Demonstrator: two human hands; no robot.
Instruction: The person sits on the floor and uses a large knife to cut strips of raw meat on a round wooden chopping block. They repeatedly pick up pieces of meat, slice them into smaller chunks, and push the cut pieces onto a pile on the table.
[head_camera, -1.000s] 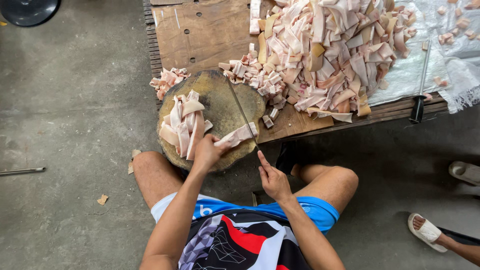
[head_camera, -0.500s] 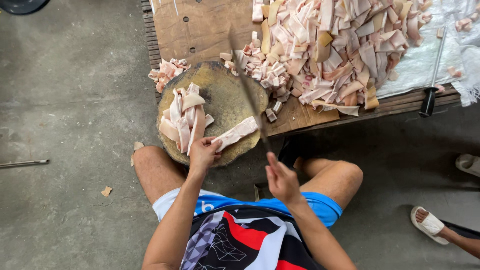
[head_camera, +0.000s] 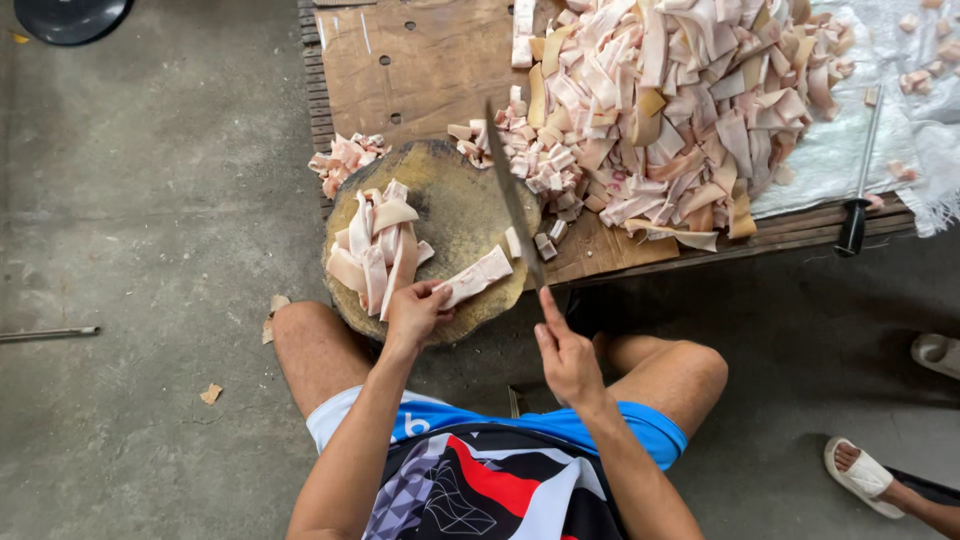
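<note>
Right grip (head_camera: 566, 352) closed on knife (head_camera: 513, 196), blade raised. Left grip (head_camera: 415, 310) pins pale strip (head_camera: 476, 277) on round chopping block (head_camera: 455, 205), at 5 o'clock. Risk: fingertips close beside cut line; slippery strip may shift.

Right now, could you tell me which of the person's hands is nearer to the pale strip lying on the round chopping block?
Left. The left hand pins the pale strip at its near end; the right hand is off the block, gripping the knife.
</note>
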